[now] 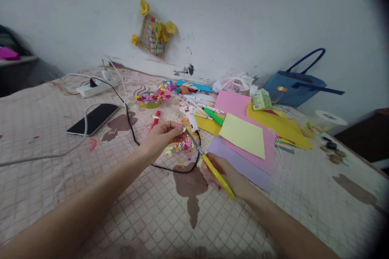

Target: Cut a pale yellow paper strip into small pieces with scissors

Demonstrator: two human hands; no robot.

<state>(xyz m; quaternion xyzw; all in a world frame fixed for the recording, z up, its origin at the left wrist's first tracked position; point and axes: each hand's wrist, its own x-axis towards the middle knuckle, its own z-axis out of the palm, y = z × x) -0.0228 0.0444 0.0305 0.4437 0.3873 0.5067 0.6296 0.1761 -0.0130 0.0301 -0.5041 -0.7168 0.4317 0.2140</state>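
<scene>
Between the thumb and fingers of my left hand point(165, 136) is pinched a small pale yellow paper piece point(184, 129). My right hand point(223, 172) grips a pair of scissors point(216, 175) by their yellow handles, and the metal blades point up and left, their tips close to the paper. Beneath and around the hands lie paper scraps point(182, 145) in yellow, pink and purple. A white glue gun point(191, 118) with a black cord rests just beyond the blades. Left of it is a red strip point(156, 119), partly behind my left hand.
Coloured sheets, topped by a pale yellow sheet point(243, 134), lie to the right, with a green marker point(213, 116) beside them. A bowl of paper pieces point(151, 101) stands at the back. A phone point(93, 119), power strip point(97, 88) and cables occupy the left. A blue bag point(293, 89) leans by the wall.
</scene>
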